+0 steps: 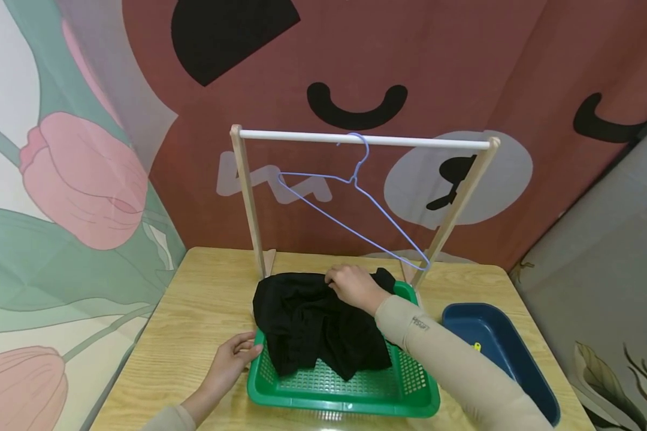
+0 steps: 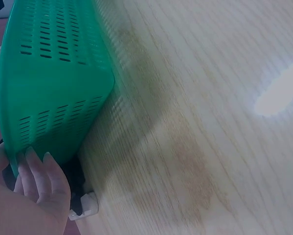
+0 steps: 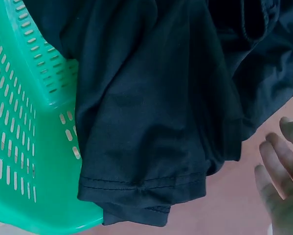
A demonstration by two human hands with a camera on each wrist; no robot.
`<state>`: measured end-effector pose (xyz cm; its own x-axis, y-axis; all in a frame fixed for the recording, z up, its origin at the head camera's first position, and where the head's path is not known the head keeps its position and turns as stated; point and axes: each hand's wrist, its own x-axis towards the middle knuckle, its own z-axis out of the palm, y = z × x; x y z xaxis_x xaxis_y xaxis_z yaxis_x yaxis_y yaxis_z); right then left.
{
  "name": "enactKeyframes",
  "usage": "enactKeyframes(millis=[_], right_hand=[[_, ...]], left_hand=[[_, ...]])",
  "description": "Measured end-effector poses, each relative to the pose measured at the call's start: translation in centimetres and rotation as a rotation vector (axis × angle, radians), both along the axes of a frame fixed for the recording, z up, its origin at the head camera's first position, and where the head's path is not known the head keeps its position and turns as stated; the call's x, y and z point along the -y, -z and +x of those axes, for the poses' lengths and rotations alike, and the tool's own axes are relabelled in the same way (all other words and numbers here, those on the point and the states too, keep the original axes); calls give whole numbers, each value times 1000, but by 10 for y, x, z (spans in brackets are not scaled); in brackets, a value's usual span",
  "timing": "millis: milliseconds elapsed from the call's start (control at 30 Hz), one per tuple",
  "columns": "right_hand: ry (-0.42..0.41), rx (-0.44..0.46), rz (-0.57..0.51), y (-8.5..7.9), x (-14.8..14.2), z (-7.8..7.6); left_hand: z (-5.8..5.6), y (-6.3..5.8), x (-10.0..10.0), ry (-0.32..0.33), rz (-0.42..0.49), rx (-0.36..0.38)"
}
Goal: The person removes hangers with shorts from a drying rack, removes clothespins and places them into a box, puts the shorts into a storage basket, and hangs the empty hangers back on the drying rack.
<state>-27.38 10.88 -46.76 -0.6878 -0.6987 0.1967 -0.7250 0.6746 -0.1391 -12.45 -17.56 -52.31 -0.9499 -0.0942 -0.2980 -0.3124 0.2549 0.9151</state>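
A green perforated basket (image 1: 345,406) stands on the wooden table, with a black garment (image 1: 318,323) bunched in it and draped over its far rim. My left hand (image 1: 232,359) grips the basket's left rim; in the left wrist view its fingers (image 2: 38,178) lie along the outside wall and the thumb is at the rim. Above the garment's far side is my right hand (image 1: 356,286). The right wrist view shows that hand's loosely extended fingers (image 3: 281,169) beside the cloth, with nothing between them. Stitched hems show on the garment there.
A small rack with a white bar (image 1: 431,142) and wooden posts (image 1: 250,206) rises behind the basket. From the bar hangs an unloaded blue hanger (image 1: 366,149). On the right lies a dark blue tray (image 1: 501,335) with a small yellow item (image 1: 477,346) in it.
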Motion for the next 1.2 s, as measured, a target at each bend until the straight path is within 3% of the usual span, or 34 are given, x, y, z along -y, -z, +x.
enactKeyframes(millis=[233, 367, 900, 1200], right_hand=[[138, -47, 159, 11, 4, -13], [178, -54, 248, 16, 0, -16], [90, -208, 173, 23, -13, -17], [-37, -277, 134, 25, -15, 12]], left_hand=[[0, 1, 0, -1, 7, -18], [-1, 1, -1, 6, 4, -30], [1, 2, -1, 5, -4, -24], [1, 3, 0, -3, -6, -20]])
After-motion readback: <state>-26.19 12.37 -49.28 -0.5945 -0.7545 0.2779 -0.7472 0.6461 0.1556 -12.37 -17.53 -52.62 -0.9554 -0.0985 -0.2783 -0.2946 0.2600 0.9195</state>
